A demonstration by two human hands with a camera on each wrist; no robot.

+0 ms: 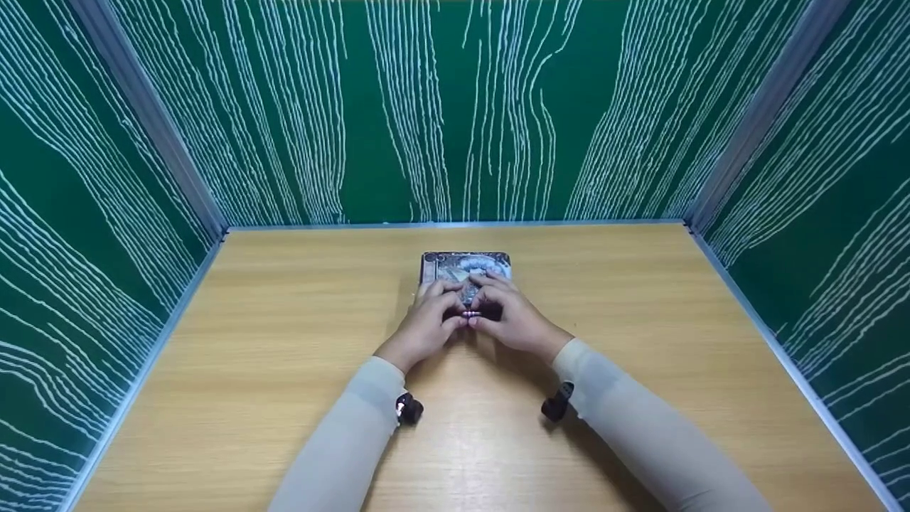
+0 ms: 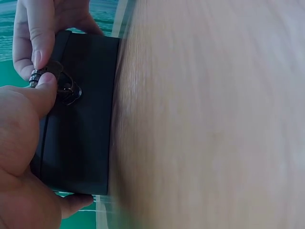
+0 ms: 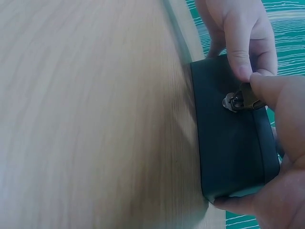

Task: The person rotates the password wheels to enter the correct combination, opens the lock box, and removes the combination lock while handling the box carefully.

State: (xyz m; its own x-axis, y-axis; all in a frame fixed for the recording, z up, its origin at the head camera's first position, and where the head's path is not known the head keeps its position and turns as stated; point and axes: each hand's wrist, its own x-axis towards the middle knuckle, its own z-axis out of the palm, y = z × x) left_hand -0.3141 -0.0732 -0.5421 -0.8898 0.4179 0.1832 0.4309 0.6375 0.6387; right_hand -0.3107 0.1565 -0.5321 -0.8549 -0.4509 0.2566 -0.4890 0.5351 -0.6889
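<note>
A dark box (image 1: 466,263) with a patterned picture on its lid sits on the table, its plain black front (image 2: 78,148) facing me. From a metal latch (image 3: 229,101) on that front hangs a small bronze padlock (image 3: 250,98) with number dials (image 2: 35,76) at one end. My left hand (image 1: 429,321) pinches the padlock at the dial end, its other fingers against the box's left side. My right hand (image 1: 513,316) pinches it from the other side, with fingers over the lid and side. Fingertips hide part of the padlock.
The box stands toward the back of a light wooden table (image 1: 298,306). Green panels with white wavy lines (image 1: 498,107) enclose the back and both sides, joined by grey posts (image 1: 153,107). A small black camera (image 1: 409,409) is strapped to each sleeved wrist.
</note>
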